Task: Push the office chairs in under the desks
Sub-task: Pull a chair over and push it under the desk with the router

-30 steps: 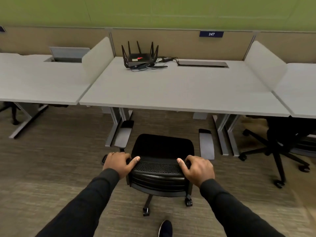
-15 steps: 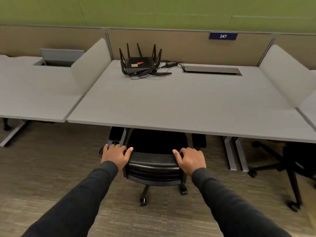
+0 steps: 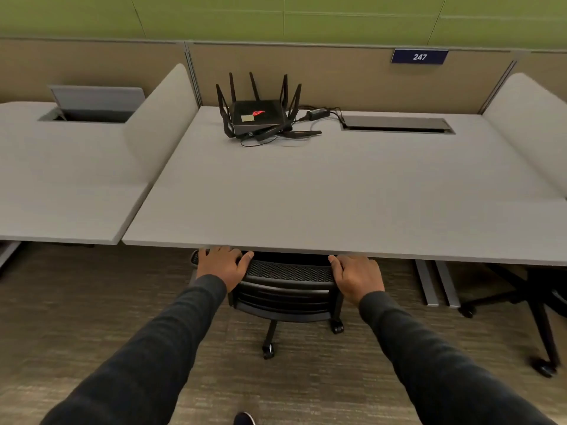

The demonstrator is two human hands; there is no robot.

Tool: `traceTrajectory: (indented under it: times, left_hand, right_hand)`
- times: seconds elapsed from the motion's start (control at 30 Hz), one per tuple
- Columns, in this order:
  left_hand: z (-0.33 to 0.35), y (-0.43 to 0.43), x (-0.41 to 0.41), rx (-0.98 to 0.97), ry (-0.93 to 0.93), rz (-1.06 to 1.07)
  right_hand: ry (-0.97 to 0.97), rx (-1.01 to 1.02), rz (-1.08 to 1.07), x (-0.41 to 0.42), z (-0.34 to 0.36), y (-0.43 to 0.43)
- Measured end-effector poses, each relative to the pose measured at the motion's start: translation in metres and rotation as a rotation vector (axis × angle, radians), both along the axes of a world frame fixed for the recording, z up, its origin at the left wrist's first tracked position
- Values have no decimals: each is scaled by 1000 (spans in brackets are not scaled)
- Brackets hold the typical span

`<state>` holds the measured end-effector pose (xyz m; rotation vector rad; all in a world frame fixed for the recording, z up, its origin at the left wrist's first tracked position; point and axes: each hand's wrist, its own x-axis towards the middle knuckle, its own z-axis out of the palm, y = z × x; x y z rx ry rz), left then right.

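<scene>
A black office chair (image 3: 287, 289) with a mesh backrest stands at the front edge of the grey desk (image 3: 322, 191). Its seat is hidden under the desktop; only the backrest top, part of the base and two castors show. My left hand (image 3: 221, 265) grips the left corner of the backrest top, fingertips right at the desk edge. My right hand (image 3: 357, 279) grips the right corner the same way.
A black router (image 3: 257, 116) with antennas and cables sits at the back of the desk beside a cable slot (image 3: 397, 125). A second black chair (image 3: 534, 305) stands under the right desk. Another desk (image 3: 61, 185) adjoins on the left. Carpet lies behind me.
The chair has rolled forward under the desk with both hands on its backrest. Its seat, visible a second ago, is now hidden, and I have stepped closer to the desk.
</scene>
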<state>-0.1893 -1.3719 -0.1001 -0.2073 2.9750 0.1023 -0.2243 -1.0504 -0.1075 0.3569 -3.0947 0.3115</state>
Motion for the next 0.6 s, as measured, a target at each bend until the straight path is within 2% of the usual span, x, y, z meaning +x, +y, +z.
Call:
traceTrajectory:
  times: [0.13, 0.5, 0.6]
  left_hand:
    - [-4, -20, -13, 40, -25, -30]
    - [-10, -21, -19, 53, -12, -125]
    - [-9, -23, -11, 49, -2, -145]
  right_hand:
    - [-43, -39, -29, -6, 2, -18]
    - [-69, 102, -300, 1, 12, -39]
    - [-48, 36, -305, 26, 9, -52]
